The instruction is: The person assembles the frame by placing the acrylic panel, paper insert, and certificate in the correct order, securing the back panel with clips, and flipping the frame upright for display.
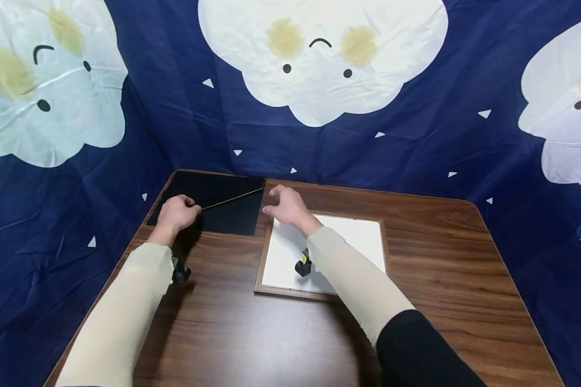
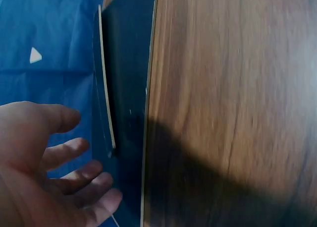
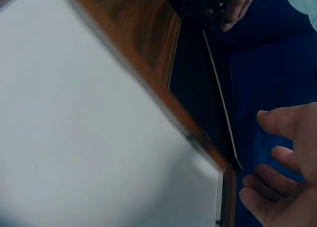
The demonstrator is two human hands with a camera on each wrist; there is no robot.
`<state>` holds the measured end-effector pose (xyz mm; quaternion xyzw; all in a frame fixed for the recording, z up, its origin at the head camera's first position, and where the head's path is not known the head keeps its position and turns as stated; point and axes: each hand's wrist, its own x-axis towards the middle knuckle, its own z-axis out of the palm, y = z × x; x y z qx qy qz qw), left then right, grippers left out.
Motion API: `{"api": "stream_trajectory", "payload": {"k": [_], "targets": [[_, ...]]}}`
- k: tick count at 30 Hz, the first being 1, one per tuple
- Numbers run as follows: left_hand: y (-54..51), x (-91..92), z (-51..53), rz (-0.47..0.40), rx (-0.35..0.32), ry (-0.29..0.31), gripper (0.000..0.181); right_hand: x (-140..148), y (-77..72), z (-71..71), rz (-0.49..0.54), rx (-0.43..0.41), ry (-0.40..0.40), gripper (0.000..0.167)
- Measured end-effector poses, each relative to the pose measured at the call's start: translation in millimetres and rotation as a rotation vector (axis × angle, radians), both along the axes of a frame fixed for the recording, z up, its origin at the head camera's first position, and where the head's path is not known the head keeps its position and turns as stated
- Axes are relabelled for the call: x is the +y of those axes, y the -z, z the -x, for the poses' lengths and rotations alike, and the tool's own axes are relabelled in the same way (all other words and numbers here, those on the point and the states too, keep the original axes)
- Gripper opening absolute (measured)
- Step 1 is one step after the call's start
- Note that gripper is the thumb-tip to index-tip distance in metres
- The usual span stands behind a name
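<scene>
A flat black board lies at the table's back left corner. Across it runs a thin tan edge that looks like the rim of a raised black panel. My left hand hovers by that edge's left end; in the left wrist view its fingers are loosely bent, with a gap to the panel. Near the edge's other end is my right hand, thumb and fingers spread and holding nothing. Below the right wrist lies a white board with a wooden frame.
The brown wooden table has rounded back corners. Blue cloth with white clouds and triangles hangs around its back and sides. A small black device sits under the left wrist, and another device under the right.
</scene>
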<state>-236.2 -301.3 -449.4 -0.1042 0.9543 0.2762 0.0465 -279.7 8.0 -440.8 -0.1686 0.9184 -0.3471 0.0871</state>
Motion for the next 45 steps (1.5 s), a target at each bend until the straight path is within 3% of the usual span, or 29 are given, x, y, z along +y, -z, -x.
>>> {"api": "stream_trajectory", "payload": {"k": [8, 17, 26, 32, 39, 45], "targets": [[-0.2, -21.1, -3.3, 0.036, -0.048, -0.087, 0.058, -34.1, -5.6, -0.8, -0.035, -0.033, -0.045, 0.056], [0.1, -27.8, -9.6, 0.076, -0.23, -0.174, 0.077, -58.5, 2.8, -8.8, -0.094, -0.147, -0.027, 0.062], [-3.5, -33.4, -14.9, 0.079, -0.322, -0.269, 0.085, -68.4, 7.1, -13.6, -0.188, -0.128, 0.017, 0.058], [-2.0, -40.6, -16.9, 0.078, -0.28, -0.282, 0.079, -74.8, 4.3, -16.1, -0.201, -0.159, 0.057, 0.059], [5.1, -50.5, -17.8, 0.038, -0.199, -0.338, 0.077, -76.4, 2.7, -16.2, -0.062, -0.222, 0.138, 0.063], [10.5, -52.3, -16.4, 0.046, -0.178, -0.353, 0.069, -77.5, 1.5, -15.6, 0.015, -0.272, 0.178, 0.063]]}}
